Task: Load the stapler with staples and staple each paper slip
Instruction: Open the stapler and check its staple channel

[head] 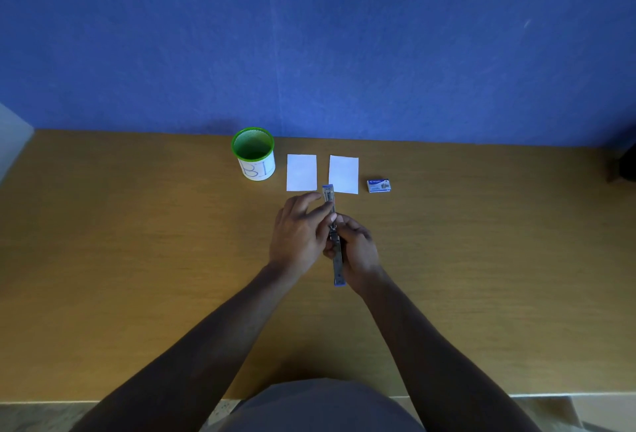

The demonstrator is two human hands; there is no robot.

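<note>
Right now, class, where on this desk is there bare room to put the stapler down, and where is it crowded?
Bare patches: the wide wooden table left of the left hand, and the stretch right of the right hand, below the staple box. Crowded: the back row of green cup, two paper slips and box, with the opened stapler before it.

Matt wood-look bench [137, 259], dull metal stapler [336, 259]

Beside the stapler lie two smooth white paper slips [301, 172] [343, 174]; left of them a green mesh cup [253, 152] wrapped in white paper; right, a printed card box [378, 186]; behind, a matt blue wall [309, 35].
</note>
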